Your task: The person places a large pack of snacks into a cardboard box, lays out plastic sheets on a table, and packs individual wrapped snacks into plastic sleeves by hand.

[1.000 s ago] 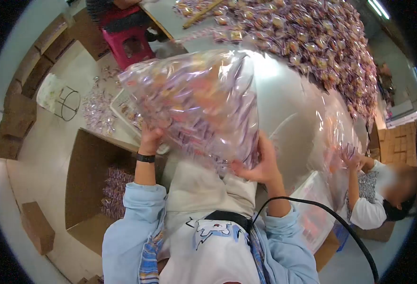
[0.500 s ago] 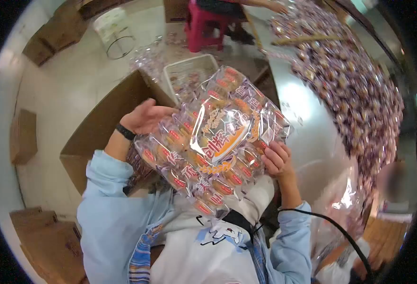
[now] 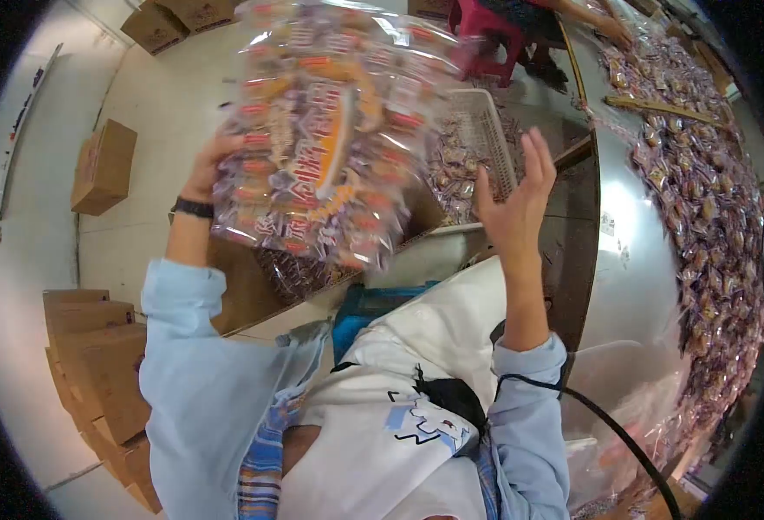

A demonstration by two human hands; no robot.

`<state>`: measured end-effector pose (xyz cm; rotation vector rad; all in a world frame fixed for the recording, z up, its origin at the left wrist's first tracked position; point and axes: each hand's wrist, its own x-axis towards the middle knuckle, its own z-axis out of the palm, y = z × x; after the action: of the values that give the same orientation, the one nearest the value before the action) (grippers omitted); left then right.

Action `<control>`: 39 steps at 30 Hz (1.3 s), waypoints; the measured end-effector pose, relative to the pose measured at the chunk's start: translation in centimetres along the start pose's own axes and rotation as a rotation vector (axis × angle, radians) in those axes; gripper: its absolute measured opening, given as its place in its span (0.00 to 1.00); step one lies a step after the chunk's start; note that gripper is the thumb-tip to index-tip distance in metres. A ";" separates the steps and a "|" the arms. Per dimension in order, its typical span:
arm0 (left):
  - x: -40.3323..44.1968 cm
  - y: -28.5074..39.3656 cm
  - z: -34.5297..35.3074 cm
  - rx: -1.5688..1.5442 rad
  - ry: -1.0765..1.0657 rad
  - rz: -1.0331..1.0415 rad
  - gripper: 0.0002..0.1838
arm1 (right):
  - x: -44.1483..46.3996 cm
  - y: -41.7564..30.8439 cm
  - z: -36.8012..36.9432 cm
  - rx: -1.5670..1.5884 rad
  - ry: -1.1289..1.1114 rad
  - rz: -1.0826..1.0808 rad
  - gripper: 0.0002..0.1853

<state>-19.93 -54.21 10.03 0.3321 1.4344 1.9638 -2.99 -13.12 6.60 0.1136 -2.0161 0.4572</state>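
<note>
A large clear bag (image 3: 330, 130) packed with small wrapped items, with red and orange print on its front, is raised in the upper middle and slightly blurred. My left hand (image 3: 217, 156) grips its left edge, the fingers partly behind it. To the right of the bag, my right hand (image 3: 520, 195) is held up with its fingers apart and nothing in it. Below the bag stands an open cardboard box (image 3: 247, 299) with more purple-wrapped packs (image 3: 295, 273) inside.
A white basket (image 3: 490, 130) of wrapped pieces stands beyond my right hand. The metal table (image 3: 620, 295) at right bears a heap of wrapped pieces (image 3: 711, 234). Another person's hand (image 3: 614, 33) is at its far end. Cardboard boxes (image 3: 104, 169) stand at left; a pink stool (image 3: 490, 39) is behind.
The bag has moved up and left in my left hand, from over my lap to above the box. My right hand has let go of it and opened. The view has turned to the left.
</note>
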 end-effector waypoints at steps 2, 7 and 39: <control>-2.3 -1.1 0.7 0.015 0.176 0.116 0.34 | -5.6 0.6 -0.7 -0.005 -0.179 0.145 0.31; -4.3 -7.3 0.6 -0.010 0.569 0.069 0.30 | -18.4 2.3 -4.8 0.084 -0.405 0.538 0.20; 3.6 -11.2 6.2 0.490 0.582 -0.344 0.35 | -17.1 -4.5 1.4 0.214 -0.774 0.257 0.12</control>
<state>-14.98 -45.39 1.34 -0.2953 2.1777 1.4644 5.23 -19.77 -7.63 0.1841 -2.7487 0.8930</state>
